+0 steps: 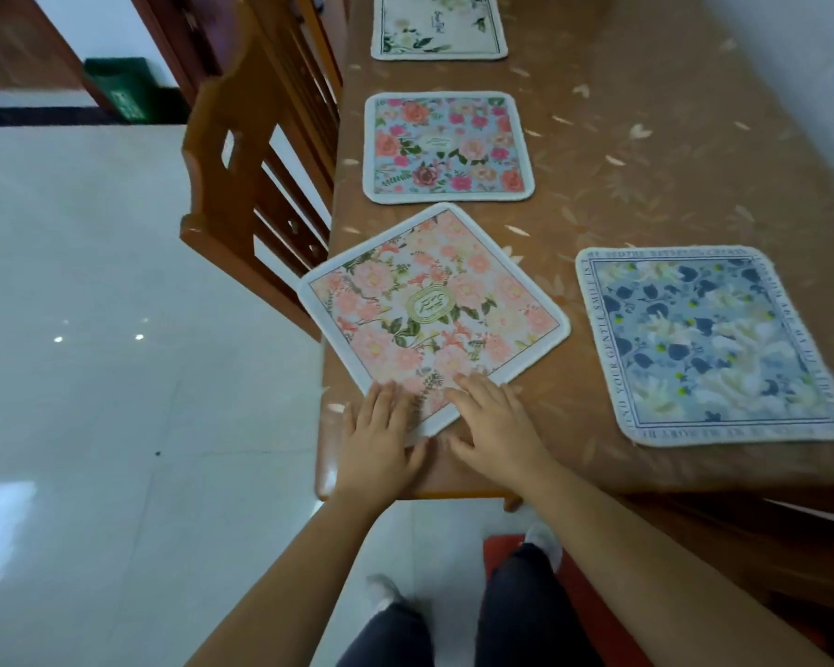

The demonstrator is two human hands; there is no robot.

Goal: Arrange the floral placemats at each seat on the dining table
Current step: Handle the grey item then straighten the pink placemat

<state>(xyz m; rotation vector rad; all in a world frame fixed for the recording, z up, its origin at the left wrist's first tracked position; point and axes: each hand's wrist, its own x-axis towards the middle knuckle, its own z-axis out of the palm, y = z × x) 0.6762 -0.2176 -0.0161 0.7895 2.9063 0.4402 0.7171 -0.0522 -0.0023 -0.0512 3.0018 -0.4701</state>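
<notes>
Pink floral square cloth placemat (pixel 434 310) is lying crooked at lower centre on the brown patterned table (pixel 646 161). We are pressing its near corner with left hand (pixel 381 435) and right hand (pixel 497 426), fingers flat.

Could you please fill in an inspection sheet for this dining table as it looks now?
Surface: table with a brown leaf-print cover.
Job's things: peach mat lies skewed, one corner past the table's left edge; rose mat, cream mat and blue mat lie roughly square.
Clutter: nothing seen.
Hands: left hand and right hand press flat on the peach mat's near corner.
Cables: nothing seen.
Surroundings: chair at the table's left side; green bin near the doorway; glossy floor.
</notes>
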